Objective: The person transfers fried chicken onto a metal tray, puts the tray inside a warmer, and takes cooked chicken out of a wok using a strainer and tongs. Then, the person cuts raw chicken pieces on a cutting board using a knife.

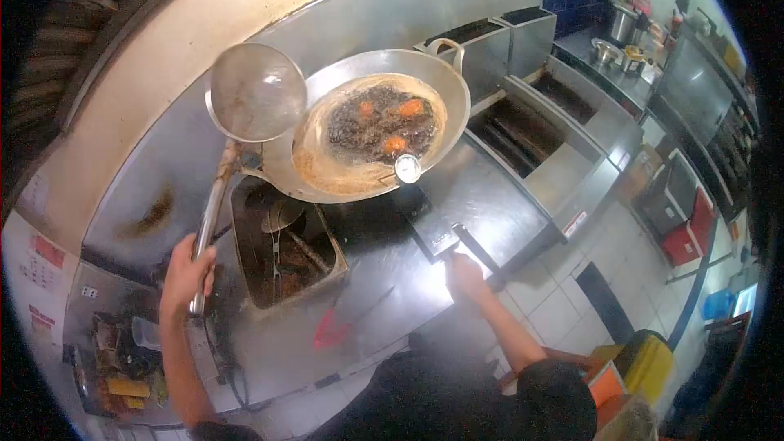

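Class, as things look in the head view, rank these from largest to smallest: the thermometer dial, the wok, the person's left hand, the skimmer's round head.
1. Wok
2. Skimmer's round head
3. Left hand
4. Thermometer dial

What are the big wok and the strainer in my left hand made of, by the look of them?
Wok: probably aluminium or steel, its grey wall dully shiny. Strainer: perhaps fine wire mesh, its disc hazy grey, though no single wires show. Its handle: apparently polished metal, judging by bright highlights along the shaft.
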The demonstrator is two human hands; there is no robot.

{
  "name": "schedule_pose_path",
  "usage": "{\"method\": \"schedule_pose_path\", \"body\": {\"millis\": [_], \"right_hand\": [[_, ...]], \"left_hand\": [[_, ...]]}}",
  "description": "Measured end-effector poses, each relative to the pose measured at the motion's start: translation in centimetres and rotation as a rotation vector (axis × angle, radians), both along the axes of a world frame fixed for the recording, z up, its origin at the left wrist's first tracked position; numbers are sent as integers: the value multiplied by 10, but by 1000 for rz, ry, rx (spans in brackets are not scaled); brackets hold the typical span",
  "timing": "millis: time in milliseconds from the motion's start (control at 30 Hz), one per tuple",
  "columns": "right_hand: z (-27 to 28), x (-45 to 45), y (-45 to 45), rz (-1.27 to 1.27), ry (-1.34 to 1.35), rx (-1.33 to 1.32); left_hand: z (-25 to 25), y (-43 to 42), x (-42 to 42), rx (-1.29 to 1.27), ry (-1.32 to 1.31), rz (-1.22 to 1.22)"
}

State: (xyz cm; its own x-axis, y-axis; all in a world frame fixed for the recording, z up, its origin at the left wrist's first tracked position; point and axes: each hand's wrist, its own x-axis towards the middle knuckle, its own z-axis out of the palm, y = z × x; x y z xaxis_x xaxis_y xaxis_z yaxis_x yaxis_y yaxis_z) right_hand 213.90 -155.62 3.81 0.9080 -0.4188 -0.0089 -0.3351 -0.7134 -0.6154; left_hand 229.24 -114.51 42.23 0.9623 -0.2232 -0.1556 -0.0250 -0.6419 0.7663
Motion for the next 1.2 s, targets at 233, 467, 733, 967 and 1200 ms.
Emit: {"method": "schedule_pose_path", "body": {"millis": [233, 467, 733, 967, 1200], "right_hand": [[-35, -55, 16, -98, -15, 60], [-24, -131, 2, -94, 37, 168], [0, -160, -19, -306, 131, 144], [0, -144, -21, -338, 111, 302], [33, -162, -18, -302, 114, 63]], "left_hand": [[-26, -38, 74, 348, -203, -187], [11, -78, 36, 331, 259, -219], [-13, -110, 41, 53, 559, -320], [-60, -118, 47, -120, 565, -394], [-45, -121, 43, 43, 557, -395]]}}
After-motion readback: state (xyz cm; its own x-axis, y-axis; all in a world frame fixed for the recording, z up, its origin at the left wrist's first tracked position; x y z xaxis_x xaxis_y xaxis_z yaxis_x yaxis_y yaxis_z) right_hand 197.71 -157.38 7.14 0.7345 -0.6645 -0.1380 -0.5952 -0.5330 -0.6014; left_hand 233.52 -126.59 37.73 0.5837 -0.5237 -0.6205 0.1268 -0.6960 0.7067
